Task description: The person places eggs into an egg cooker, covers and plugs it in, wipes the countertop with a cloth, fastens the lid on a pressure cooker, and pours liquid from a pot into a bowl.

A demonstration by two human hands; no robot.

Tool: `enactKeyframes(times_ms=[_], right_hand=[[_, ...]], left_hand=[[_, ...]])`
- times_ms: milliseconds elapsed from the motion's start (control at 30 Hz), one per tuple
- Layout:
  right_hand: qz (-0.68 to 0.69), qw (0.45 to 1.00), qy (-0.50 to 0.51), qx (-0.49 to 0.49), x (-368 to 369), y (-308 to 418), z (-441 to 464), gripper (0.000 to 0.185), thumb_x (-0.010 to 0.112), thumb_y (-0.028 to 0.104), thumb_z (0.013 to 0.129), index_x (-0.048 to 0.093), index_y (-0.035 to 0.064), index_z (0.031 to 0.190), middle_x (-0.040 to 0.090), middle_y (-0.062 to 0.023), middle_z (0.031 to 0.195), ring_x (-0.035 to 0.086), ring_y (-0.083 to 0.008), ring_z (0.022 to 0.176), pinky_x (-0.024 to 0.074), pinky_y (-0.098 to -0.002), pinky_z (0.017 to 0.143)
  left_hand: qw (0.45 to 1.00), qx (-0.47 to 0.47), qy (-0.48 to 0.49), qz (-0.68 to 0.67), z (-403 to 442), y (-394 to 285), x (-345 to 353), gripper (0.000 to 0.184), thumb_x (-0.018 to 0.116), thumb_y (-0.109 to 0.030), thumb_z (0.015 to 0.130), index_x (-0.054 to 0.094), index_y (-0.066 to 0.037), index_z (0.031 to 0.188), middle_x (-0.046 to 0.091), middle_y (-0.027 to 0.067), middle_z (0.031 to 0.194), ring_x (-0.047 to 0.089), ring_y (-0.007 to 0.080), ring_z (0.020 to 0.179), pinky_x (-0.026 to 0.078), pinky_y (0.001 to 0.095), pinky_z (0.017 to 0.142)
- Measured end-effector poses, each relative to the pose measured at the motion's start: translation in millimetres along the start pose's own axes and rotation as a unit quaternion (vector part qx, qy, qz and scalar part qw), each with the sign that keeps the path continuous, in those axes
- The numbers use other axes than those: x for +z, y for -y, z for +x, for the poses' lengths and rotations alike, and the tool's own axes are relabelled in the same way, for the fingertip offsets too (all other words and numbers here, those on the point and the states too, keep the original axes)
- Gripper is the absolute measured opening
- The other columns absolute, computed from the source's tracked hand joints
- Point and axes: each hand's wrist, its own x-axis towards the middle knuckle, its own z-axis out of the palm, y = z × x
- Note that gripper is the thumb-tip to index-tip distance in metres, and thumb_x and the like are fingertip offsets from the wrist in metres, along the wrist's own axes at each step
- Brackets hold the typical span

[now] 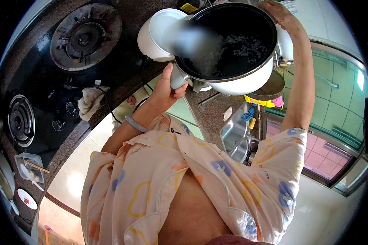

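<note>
A large pot (pixel 255 75), white outside and black inside, is held up over the counter with its inside facing me. Whitish specks or glints show on its dark inner wall, and a blurred patch covers part of it. My left hand (pixel 161 92) is closed around its grey handle (pixel 178 78). At the pot's upper right edge, my right hand (pixel 277 14) is curled, its fingertips partly hidden; it appears to grip the pot there. Beside the pot, on its left, stands a smaller white pot (pixel 145 38) or bowl-shaped appliance.
A black gas hob with a large burner (pixel 84 38) and a smaller burner (pixel 21 120) lies left. A cloth (pixel 93 102) and a black cord (pixel 106 96) are at its edge. A metal sink (pixel 233 136) is right of centre, near a round dark pan (pixel 270 87).
</note>
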Motion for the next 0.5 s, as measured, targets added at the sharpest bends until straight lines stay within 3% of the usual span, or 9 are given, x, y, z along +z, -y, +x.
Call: enactKeyframes(times_ms=[67,500], right_hand=[[0.048,0.999,0.015,-0.007,0.4,-4.5,2.1,0.040,0.058,0.038,0.094,0.067,0.0012,0.107,0.066,-0.0043,0.082,0.059,-0.0134,0.071,0.0492,-0.0309,0.064],[0.044,0.999,0.006,-0.011,0.0,-5.7,5.7,0.040,0.058,0.038,0.094,0.067,0.0007,0.106,0.065,-0.0043,0.082,0.058,-0.0135,0.072,0.0488,-0.0314,0.064]], left_hand=[[1.000,0.003,0.013,0.000,-0.8,-0.5,-0.2,0.043,0.025,-0.047,0.105,0.046,-0.010,0.100,0.040,0.0016,0.058,0.030,0.0090,0.044,0.028,0.0245,0.042],[1.000,0.006,0.026,0.003,3.4,0.6,-1.4,0.041,0.025,-0.046,0.105,0.047,-0.011,0.101,0.038,0.0008,0.058,0.029,0.0079,0.045,0.028,0.0234,0.042]])
